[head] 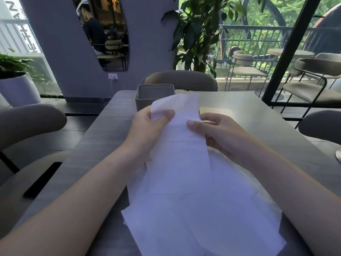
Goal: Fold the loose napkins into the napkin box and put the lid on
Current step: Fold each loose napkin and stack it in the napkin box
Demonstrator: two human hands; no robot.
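Head view: both bare hands hold one thin white paper napkin [181, 126] up above a grey table [103, 137].

Left hand [149, 130] is closed on the napkin's left edge, thumb on top and fingertips showing through the sheet; right hand [215, 132] pinches the right edge between thumb and fingers. Below the hands, a loose heap of white napkins [199, 209] lies on the near part of the table. An open grey square napkin box [154, 96] stands beyond the hands, its lower front hidden by the held sheet. A pale flat wooden lid [216, 110] lies on the table just right of the box.
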